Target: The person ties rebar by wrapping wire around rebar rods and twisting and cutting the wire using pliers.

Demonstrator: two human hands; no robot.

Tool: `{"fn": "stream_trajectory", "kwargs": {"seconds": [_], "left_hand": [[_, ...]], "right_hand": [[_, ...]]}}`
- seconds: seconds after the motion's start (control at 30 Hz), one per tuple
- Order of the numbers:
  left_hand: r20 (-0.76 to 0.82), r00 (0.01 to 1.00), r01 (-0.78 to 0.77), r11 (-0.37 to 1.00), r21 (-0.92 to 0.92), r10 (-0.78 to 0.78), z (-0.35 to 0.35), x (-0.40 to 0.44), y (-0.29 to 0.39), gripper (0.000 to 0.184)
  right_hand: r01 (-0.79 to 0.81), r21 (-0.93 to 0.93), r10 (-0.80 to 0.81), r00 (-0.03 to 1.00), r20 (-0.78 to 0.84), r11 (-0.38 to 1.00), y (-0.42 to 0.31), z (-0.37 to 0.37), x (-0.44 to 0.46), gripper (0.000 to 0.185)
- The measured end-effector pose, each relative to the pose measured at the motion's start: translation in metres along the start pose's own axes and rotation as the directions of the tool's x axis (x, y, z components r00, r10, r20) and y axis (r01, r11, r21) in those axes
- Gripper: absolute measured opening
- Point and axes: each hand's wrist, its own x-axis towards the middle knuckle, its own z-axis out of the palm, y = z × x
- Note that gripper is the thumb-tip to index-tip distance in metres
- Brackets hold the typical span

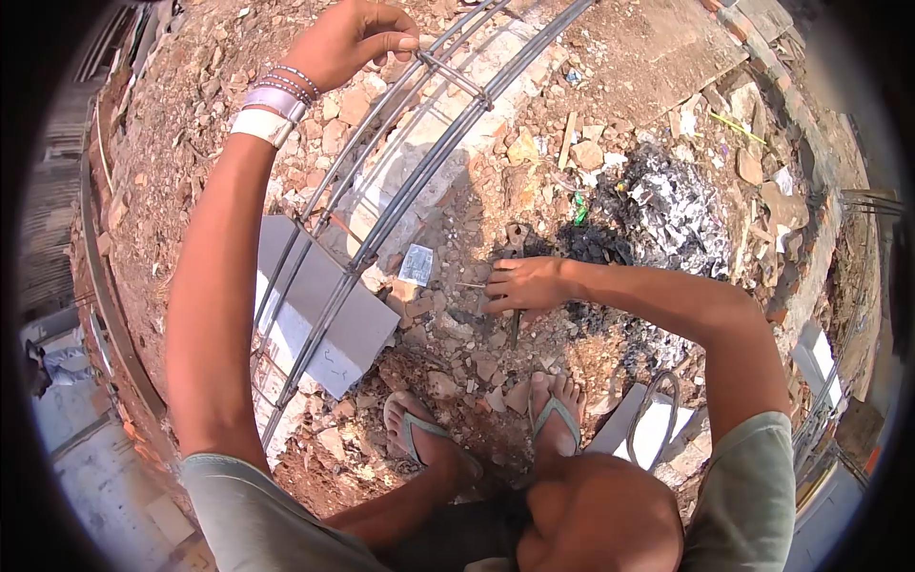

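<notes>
A long rebar cage (415, 172) of thin rods joined by stirrups runs diagonally from the lower left to the top. My left hand (357, 43), with bracelets and a white band at its wrist, is closed at a stirrup corner near the top, thumb and forefinger on the metal. Lower down, my right hand (527, 284) is low over the rubble with its fingers apart. A dark metal tool (518, 234) lies partly beneath it, its head showing above the hand and a handle below. Whether the palm touches the tool is hidden.
Grey tiles (329, 324) lie under the cage. A small silvery piece (416, 265) rests on the rubble. Ash (672, 214) is heaped at right. A wire loop (653, 419) lies over another tile by my sandalled feet (556, 419). A brick edge (810, 153) curves along the right.
</notes>
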Motion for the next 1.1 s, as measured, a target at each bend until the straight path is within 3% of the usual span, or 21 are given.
{"fn": "stream_trajectory", "kwargs": {"seconds": [0.03,0.13,0.17,0.23,0.27,0.37,0.4,0.43,0.53,0.57,0.63,0.67,0.73,0.8,0.83,0.87,0.93,1.03,1.07,1.1], "left_hand": [[0.003,1.0,0.013,1.0,-0.005,-0.013,0.0,-0.001,-0.001,0.029],[-0.025,1.0,0.011,0.997,0.079,-0.009,0.002,-0.001,0.001,0.029],[-0.115,0.973,0.223,0.943,0.248,-0.2,-0.004,-0.007,0.04,0.024],[-0.121,0.97,0.242,0.892,0.382,-0.211,-0.007,-0.011,0.056,0.027],[-0.128,0.968,0.249,0.859,0.448,-0.214,-0.011,-0.012,0.065,0.028],[-0.078,0.93,0.361,0.852,0.379,-0.36,-0.015,-0.008,0.068,0.027],[-0.059,0.921,0.38,0.855,0.353,-0.385,-0.012,-0.004,0.056,0.027],[-0.041,0.924,0.381,0.903,0.198,-0.381,-0.006,0.0,0.039,0.023],[0.0,0.928,0.357,0.89,0.283,-0.372,-0.011,0.012,0.029,0.019],[-0.026,0.917,0.392,0.886,0.248,-0.399,-0.009,0.016,0.03,0.019],[0.096,0.895,0.399,0.878,0.265,-0.436,-0.016,0.025,0.022,0.017],[0.131,0.888,0.397,0.879,0.265,-0.441,-0.019,0.028,0.019,0.017],[0.171,0.882,0.387,0.883,0.266,-0.438,-0.02,0.03,0.02,0.017],[0.197,0.876,0.384,0.884,0.267,-0.44,-0.021,0.033,0.019,0.017],[0.216,0.869,0.386,0.883,0.267,-0.445,-0.023,0.033,0.015,0.017],[0.227,0.868,0.384,0.886,0.26,-0.442,-0.024,0.034,0.014,0.017],[0.247,0.865,0.379,0.892,0.246,-0.436,-0.026,0.035,0.013,0.018],[0.268,0.863,0.381,0.899,0.214,-0.429,-0.026,0.035,0.01,0.018],[0.27,0.863,0.383,0.902,0.2,-0.426,-0.027,0.035,0.009,0.018],[0.268,0.866,0.384,0.904,0.187,-0.423,-0.026,0.033,0.008,0.019]], "right_hand": [[-0.026,-0.045,0.018,0.987,-0.16,0.999,0.006,0.022,0.01,0.069],[-0.021,-0.117,0.015,0.999,-0.052,0.993,0.006,0.017,0.037,0.067],[0.009,-0.099,-0.009,1.0,0.005,0.995,-0.001,0.008,0.037,0.067],[0.056,-0.075,-0.047,0.993,0.111,0.996,-0.013,-0.021,0.032,0.068],[0.083,-0.083,-0.082,0.997,0.015,0.993,-0.011,-0.014,0.029,0.067],[0.1,-0.093,-0.113,0.982,-0.153,0.991,-0.006,0.018,0.014,0.06],[0.061,-0.081,-0.071,0.989,-0.13,0.995,-0.007,0.022,0.011,0.056],[0.021,-0.07,-0.029,0.994,-0.106,0.997,-0.007,0.024,0.009,0.051],[-0.022,-0.182,0.003,0.995,-0.101,0.983,-0.002,0.04,0.018,0.048],[-0.031,-0.154,0.017,0.996,-0.091,0.988,-0.003,0.035,0.02,0.047],[-0.048,-0.097,0.042,0.997,-0.069,0.994,-0.007,0.024,0.029,0.046],[-0.182,0.109,0.193,0.977,-0.09,0.977,-0.012,0.012,0.035,0.047],[-0.399,0.5,0.477,0.878,-0.033,0.769,-0.028,-0.019,0.046,0.048],[-0.172,0.344,0.309,0.864,-0.397,0.923,-0.047,-0.053,0.045,0.053],[-0.069,0.226,0.186,0.815,-0.548,0.972,-0.057,-0.075,0.042,0.055],[-0.052,0.236,0.209,0.669,-0.713,0.97,-0.07,-0.102,0.034,0.047],[0.046,0.46,0.42,0.338,-0.842,0.887,-0.087,-0.152,0.017,0.031],[0.384,0.475,0.567,-0.17,-0.806,0.792,-0.085,-0.233,-0.005,0.016],[0.395,0.399,0.527,-0.301,-0.795,0.827,-0.077,-0.259,-0.014,0.017],[0.374,0.384,0.511,-0.346,-0.787,0.844,-0.073,-0.283,-0.021,0.016]]}}
